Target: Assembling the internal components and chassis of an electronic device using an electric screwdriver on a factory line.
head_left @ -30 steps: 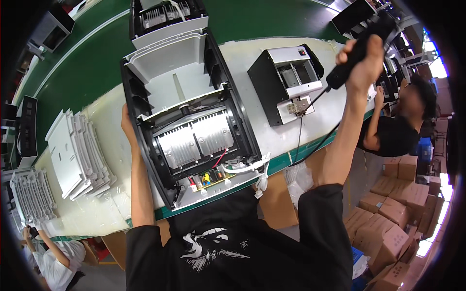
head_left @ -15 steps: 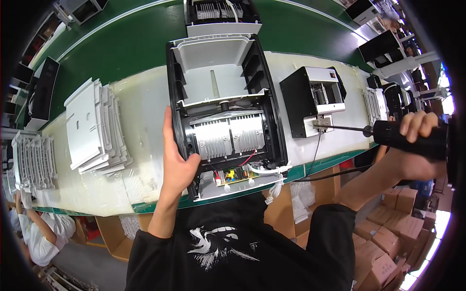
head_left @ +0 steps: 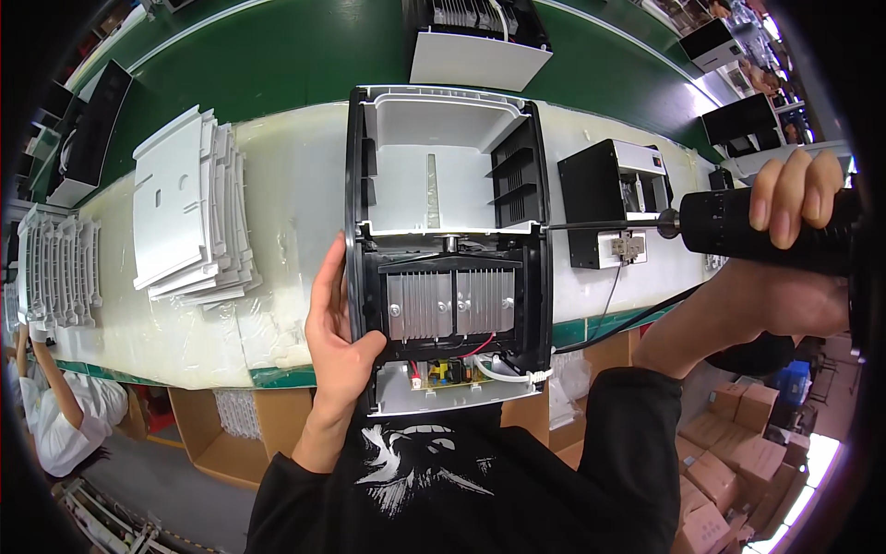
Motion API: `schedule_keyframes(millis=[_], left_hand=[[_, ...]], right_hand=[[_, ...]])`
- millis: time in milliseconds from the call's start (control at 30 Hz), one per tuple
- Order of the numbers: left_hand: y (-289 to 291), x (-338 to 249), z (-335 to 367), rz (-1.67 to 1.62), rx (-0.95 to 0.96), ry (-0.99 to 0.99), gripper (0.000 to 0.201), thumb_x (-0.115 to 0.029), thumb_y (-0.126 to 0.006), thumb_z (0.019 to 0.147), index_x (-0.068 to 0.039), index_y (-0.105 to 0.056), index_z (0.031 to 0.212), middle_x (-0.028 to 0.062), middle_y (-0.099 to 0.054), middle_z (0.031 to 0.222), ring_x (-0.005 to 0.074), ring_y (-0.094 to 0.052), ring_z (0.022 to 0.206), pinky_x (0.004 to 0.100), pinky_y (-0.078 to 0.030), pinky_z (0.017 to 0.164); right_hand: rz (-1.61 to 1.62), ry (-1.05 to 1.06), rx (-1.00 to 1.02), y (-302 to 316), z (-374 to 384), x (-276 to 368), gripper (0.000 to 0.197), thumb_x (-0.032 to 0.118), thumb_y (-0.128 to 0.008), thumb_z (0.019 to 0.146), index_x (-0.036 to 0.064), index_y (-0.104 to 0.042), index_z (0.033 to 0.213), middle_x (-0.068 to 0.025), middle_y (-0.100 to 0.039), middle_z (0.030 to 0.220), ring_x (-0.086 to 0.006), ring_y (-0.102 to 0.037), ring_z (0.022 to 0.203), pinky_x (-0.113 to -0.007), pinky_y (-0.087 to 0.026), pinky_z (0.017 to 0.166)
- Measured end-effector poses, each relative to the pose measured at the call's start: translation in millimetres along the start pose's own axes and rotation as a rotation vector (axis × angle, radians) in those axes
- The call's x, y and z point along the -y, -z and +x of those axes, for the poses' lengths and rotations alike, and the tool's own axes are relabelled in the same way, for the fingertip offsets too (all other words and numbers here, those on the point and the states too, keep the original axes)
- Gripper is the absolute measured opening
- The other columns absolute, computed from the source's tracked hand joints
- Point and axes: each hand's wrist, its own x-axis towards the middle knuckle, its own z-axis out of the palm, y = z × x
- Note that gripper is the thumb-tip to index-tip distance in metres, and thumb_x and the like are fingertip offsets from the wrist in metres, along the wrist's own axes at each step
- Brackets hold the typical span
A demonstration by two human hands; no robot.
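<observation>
An open black and white appliance housing (head_left: 544, 314) stands at the table's near edge in front of me. Inside it are ribbed metal heat sinks (head_left: 422, 307), a small circuit board (head_left: 448, 372) and red and white wires. My left hand (head_left: 337, 337) grips its left wall, fingers along the outside and thumb over the edge. In my right hand (head_left: 792, 205) is a black electric screwdriver (head_left: 724, 220), held level. Its long bit points left, the tip at the housing's right wall. Whether a screw sits on the tip is too small to tell.
Right of the housing stands a black and white screw feeder (head_left: 586, 189), behind the bit. Stacked white panels (head_left: 171, 208) and ribbed white parts (head_left: 57, 268) lie left. Another housing (head_left: 480, 60) sits on the green belt (head_left: 305, 55). Cardboard boxes (head_left: 734, 443) are lower right; a co-worker (head_left: 69, 415) is left.
The screwdriver bit has moved from the feeder's front to the housing's right wall. The housing has turned straighter under my left hand, and the whole view has shifted.
</observation>
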Motion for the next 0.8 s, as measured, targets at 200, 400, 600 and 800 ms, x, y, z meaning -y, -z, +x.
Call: schedule_keyframes(millis=[200, 400, 600, 800], left_hand=[[7, 8, 2, 0.059, 0.031, -0.033, 0.087, 0.015, -0.04, 0.052, 0.004, -0.03, 0.138, 0.0159, -0.027, 0.145, 0.0257, -0.024, 0.138, 0.0344, -0.016, 0.113], [7, 7, 2, 0.102, 0.036, -0.034, 0.087, 0.014, -0.04, 0.051, 0.004, -0.031, 0.137, 0.0159, -0.026, 0.146, 0.0264, -0.024, 0.137, 0.0352, -0.017, 0.112], [2, 2, 3, 0.065, 0.031, -0.003, 0.087, 0.016, -0.039, 0.053, 0.004, -0.027, 0.139, 0.0155, -0.026, 0.146, 0.0262, -0.026, 0.136, 0.035, -0.021, 0.111], [2, 1, 5, 0.13, 0.023, 0.008, 0.089, 0.016, -0.038, 0.054, 0.004, -0.023, 0.14, 0.015, -0.026, 0.146, 0.0259, -0.028, 0.135, 0.0342, -0.022, 0.111]], right_hand=[[-0.099, -0.015, 0.075, 3, -1, -15, 0.062, 0.065, -0.04, 0.079, 0.0036, -0.049, 0.085, -0.0061, -0.045, 0.077, -0.0132, -0.046, 0.058, -0.026, -0.038, 0.055], [-0.065, -0.029, -0.029, -2, -13, -39, 0.07, 0.069, -0.037, 0.082, 0.0048, -0.039, 0.109, -0.0084, -0.047, 0.078, -0.0144, -0.048, 0.057, -0.028, -0.04, 0.053], [-0.004, 0.008, -0.152, -11, -33, -84, 0.091, 0.073, -0.035, 0.083, 0.0102, -0.007, 0.144, -0.0121, -0.05, 0.077, -0.0185, -0.05, 0.054, -0.033, -0.044, 0.05], [-0.04, -0.013, -0.368, -21, -54, -106, 0.107, 0.085, -0.032, 0.071, 0.0021, -0.014, 0.136, -0.013, -0.053, 0.073, -0.0195, -0.051, 0.049, -0.033, -0.047, 0.047]])
